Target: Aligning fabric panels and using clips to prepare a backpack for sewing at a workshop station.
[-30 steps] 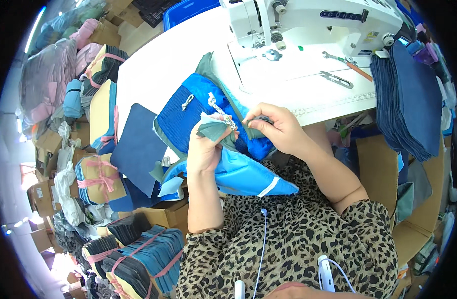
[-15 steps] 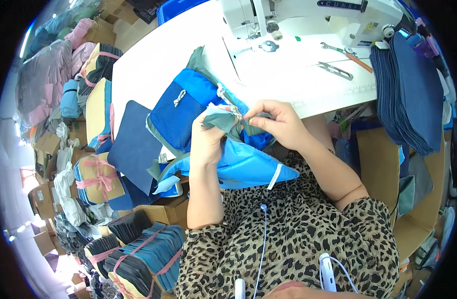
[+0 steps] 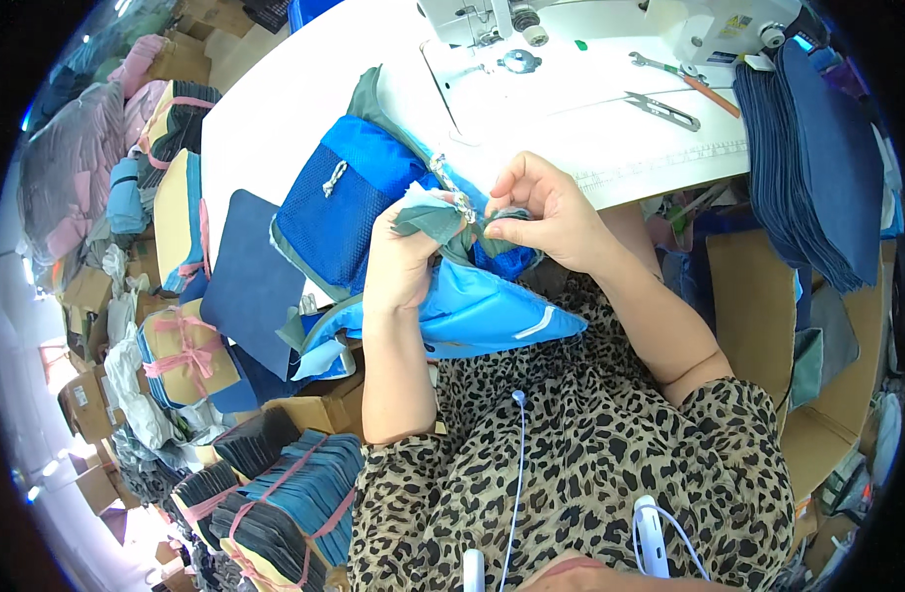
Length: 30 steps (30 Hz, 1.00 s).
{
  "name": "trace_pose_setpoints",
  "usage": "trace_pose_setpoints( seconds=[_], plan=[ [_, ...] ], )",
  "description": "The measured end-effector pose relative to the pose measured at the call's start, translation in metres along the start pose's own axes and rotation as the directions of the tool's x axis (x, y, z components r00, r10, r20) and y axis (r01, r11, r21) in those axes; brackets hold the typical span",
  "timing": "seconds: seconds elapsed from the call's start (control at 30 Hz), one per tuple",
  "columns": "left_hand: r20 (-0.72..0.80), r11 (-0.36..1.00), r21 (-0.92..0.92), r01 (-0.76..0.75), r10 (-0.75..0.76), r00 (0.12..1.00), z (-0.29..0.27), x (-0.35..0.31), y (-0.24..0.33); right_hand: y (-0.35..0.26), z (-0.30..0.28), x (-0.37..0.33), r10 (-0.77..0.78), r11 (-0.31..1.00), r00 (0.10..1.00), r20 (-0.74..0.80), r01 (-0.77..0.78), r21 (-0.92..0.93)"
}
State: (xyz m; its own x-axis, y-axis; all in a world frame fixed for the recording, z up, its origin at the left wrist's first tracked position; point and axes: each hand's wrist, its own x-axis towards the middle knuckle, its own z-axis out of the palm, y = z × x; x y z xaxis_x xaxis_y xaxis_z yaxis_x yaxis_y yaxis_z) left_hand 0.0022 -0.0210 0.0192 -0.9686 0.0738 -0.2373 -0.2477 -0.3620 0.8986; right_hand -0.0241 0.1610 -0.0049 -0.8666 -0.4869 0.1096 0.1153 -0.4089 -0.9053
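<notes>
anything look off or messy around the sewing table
Nothing damaged or spilled. A wrench and thread snips lie loose on the white table by the sewing machine; both hands hold the blue bag.

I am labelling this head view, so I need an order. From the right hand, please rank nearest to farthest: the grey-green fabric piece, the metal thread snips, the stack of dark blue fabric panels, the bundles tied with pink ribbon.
From the right hand:
1. Grey-green fabric piece, pinched in its fingers, also held by the left hand.
2. Metal thread snips, on the white table, up and right.
3. Stack of dark blue fabric panels, far right.
4. Bundles tied with pink ribbon, far left, lower.
</notes>
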Motion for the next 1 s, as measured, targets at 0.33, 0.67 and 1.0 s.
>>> trace_pose_setpoints(
  seconds=[0.33,0.67,1.0],
  plan=[
    [0.102,0.991,0.126,0.037,-0.05,0.993,-0.008,0.009,-0.003,-0.002,-0.008,0.001,0.058,0.998,0.996,0.071,-0.056,-0.028],
    [0.203,0.961,0.271,0.053,-0.111,0.973,-0.009,0.011,0.005,-0.004,-0.008,-0.001,0.11,0.993,0.986,0.126,-0.103,-0.059],
    [0.228,0.958,0.264,0.112,-0.175,0.958,-0.012,0.016,0.004,0.001,-0.01,-0.002,0.122,0.988,0.987,0.107,-0.11,-0.11]
  ],
)
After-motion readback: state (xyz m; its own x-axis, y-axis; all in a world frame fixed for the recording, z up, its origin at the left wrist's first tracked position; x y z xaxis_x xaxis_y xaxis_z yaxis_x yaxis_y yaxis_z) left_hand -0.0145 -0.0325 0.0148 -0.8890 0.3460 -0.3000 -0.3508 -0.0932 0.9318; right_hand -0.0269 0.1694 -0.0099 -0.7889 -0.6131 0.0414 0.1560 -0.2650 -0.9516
